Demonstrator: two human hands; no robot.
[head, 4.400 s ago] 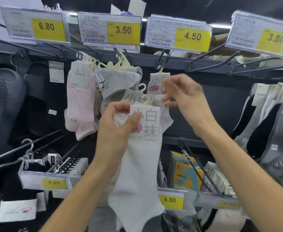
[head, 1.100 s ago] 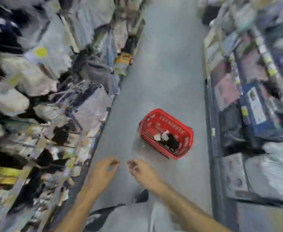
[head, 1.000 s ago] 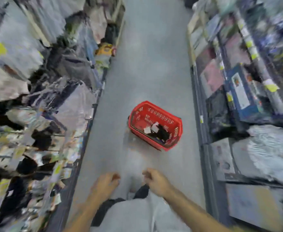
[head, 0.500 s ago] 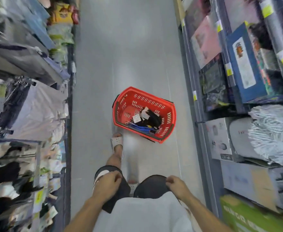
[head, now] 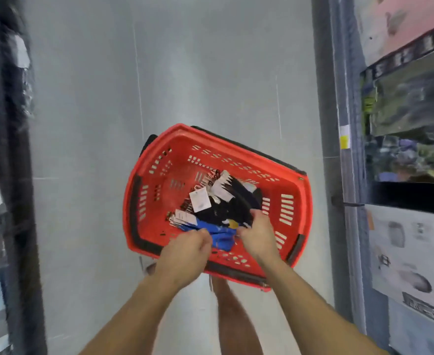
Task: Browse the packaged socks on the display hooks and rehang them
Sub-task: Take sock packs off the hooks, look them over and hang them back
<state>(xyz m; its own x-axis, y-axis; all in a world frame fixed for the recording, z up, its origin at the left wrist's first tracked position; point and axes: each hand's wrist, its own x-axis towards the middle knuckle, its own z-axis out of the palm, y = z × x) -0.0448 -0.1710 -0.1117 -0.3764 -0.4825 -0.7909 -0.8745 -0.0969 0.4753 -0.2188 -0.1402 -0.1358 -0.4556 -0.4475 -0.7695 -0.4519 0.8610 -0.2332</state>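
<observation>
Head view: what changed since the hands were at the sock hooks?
White socks let go; view turned to the aisle floor. The left hand and right hand went down into the red basket, onto its blue pack and dark socks; grip unclear. Basket contents unchanged.
</observation>
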